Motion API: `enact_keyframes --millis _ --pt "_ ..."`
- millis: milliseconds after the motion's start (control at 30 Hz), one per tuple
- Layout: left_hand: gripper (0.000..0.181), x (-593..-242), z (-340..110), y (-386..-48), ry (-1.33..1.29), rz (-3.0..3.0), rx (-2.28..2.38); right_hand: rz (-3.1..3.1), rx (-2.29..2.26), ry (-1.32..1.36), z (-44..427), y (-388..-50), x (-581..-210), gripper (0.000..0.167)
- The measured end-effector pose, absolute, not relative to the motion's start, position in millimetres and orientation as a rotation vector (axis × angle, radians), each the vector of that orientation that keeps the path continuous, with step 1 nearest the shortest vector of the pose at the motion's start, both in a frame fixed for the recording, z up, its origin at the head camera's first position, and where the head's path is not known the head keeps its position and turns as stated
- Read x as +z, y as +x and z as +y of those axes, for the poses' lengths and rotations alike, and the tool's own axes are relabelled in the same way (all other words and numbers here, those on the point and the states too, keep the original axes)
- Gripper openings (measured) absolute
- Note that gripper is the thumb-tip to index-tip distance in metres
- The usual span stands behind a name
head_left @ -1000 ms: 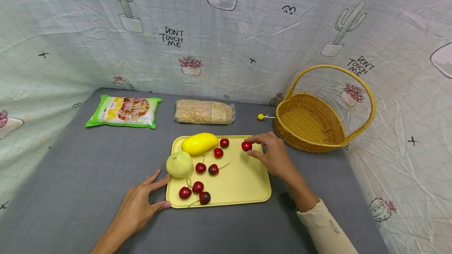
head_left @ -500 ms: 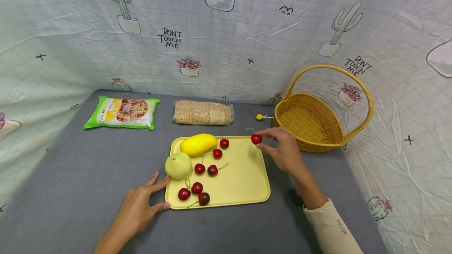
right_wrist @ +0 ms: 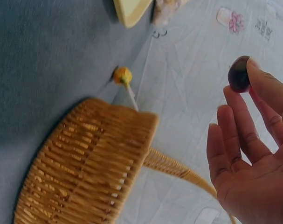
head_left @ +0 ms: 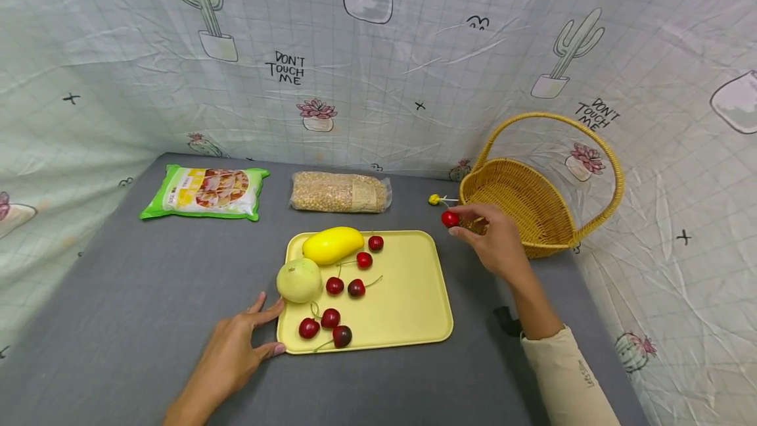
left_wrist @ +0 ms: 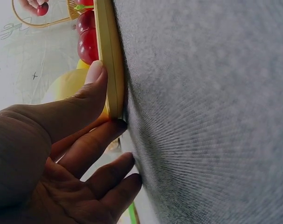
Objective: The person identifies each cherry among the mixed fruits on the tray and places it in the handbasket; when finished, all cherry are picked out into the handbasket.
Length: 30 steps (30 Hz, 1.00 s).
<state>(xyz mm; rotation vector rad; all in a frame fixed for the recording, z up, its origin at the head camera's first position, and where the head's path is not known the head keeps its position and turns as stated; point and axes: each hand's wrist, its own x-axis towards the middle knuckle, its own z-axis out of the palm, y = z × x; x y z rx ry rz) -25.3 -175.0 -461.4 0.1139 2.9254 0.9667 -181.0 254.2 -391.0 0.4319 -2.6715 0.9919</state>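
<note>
My right hand (head_left: 499, 242) pinches a red cherry (head_left: 450, 218) between thumb and fingertips, in front of the wicker basket's (head_left: 550, 250) left part. In the right wrist view the cherry (right_wrist: 239, 73) looks dark, and the other fingers of the hand (right_wrist: 258, 154) are spread. My left hand (head_left: 233, 347) rests at the left side of the yellow tray (head_left: 408, 301), its thumb and index finger touching the edge near the front corner. On the tray are a yellow mango-like fruit (head_left: 333, 246), a pale green round fruit (head_left: 299, 280) and several cherries (head_left: 357, 288).
A green-edged food bag (head_left: 207, 192) and a clear bag of kernels (head_left: 340, 192) lie behind the tray. A yellow lollipop (head_left: 434, 199) lies beside the basket, whose tall handle (head_left: 618, 176) arches up. Patterned cloth (head_left: 414, 137) hangs behind.
My right hand has carried the cherry from above the tray's back right part, rightward and away past its edge, toward the basket. My left hand has stayed at the tray.
</note>
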Motion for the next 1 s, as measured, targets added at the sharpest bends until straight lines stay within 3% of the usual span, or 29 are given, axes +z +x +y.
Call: enact_keyframes --millis 1000 --pt "0.075 -463 -175 -23 0.100 2.918 0.962 -2.643 1.047 0.203 318 -244 -391 0.031"
